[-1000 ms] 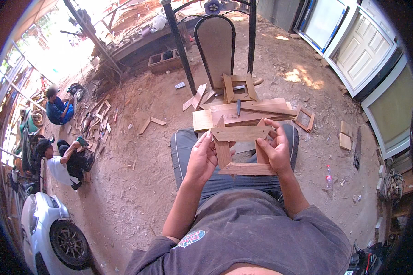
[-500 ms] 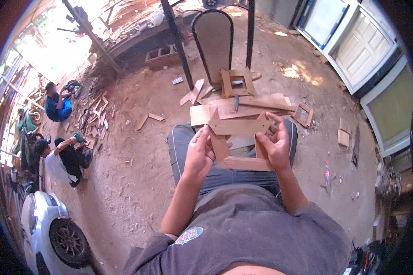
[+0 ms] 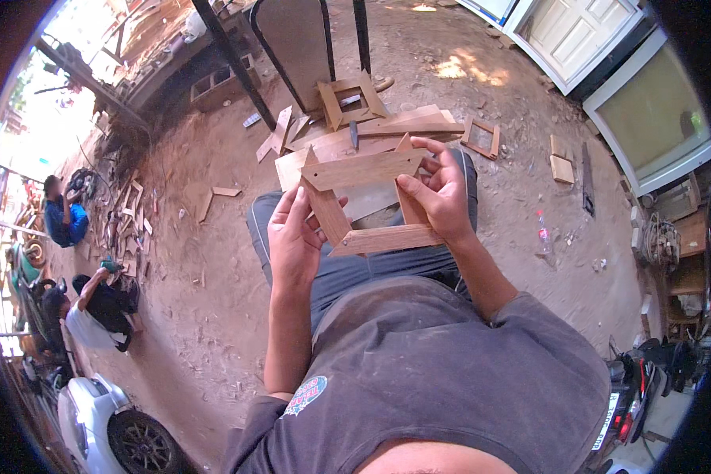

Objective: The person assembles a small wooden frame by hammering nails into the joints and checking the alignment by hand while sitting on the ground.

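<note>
- A small wooden frame, four mitred strips joined into a square, is held up over the person's lap, above the grey trousers.
- The left hand grips the frame's left strip, its fingers closed around the outer edge with the thumb on the near face.
- The right hand clasps the right strip, fingers curled over the top corner and thumb pressed on the inside (both hands shut on the same piece).
- Just beyond the frame lies a stack of boards with a dark tool resting on them; another finished frame sits at the far end, near a metal chair.
- A smaller frame and loose offcuts lie on the dirt floor to the right; more scraps lie to the left.
- Far left, two people crouch among timber pieces, well apart; a white car shows at the lower edge.
</note>
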`<state>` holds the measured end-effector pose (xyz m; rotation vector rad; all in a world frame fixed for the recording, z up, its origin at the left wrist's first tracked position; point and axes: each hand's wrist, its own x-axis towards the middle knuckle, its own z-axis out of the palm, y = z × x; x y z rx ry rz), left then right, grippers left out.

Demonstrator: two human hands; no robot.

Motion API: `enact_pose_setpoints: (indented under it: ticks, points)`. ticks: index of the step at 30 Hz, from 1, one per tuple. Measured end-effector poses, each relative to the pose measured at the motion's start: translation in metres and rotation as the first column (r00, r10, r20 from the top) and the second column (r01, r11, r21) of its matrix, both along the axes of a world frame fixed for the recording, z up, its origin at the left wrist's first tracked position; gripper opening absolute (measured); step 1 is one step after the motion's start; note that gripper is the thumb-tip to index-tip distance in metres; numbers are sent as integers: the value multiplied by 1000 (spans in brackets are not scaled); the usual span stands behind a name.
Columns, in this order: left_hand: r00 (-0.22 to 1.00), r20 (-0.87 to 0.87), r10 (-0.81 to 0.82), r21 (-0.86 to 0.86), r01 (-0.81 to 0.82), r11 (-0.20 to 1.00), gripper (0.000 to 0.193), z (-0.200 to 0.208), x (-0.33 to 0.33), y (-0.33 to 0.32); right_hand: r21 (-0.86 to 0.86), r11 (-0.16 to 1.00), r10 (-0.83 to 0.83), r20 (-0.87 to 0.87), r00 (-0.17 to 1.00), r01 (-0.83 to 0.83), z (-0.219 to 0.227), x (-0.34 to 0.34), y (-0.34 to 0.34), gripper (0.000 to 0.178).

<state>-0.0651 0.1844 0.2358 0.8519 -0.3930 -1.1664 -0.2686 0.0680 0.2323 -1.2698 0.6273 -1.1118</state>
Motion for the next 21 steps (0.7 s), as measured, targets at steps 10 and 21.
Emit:
enact_pose_setpoints:
  ticks: [10, 21]
  points:
    - [992, 126, 0, 64, -8, 998, 36, -5, -2, -3, 36, 999, 31, 6, 999, -32, -4, 3, 0, 61]
    - [983, 183, 30, 128, -54, 990, 39, -3, -2, -4, 46, 997, 65, -10, 998, -65, -8, 5, -3, 61]
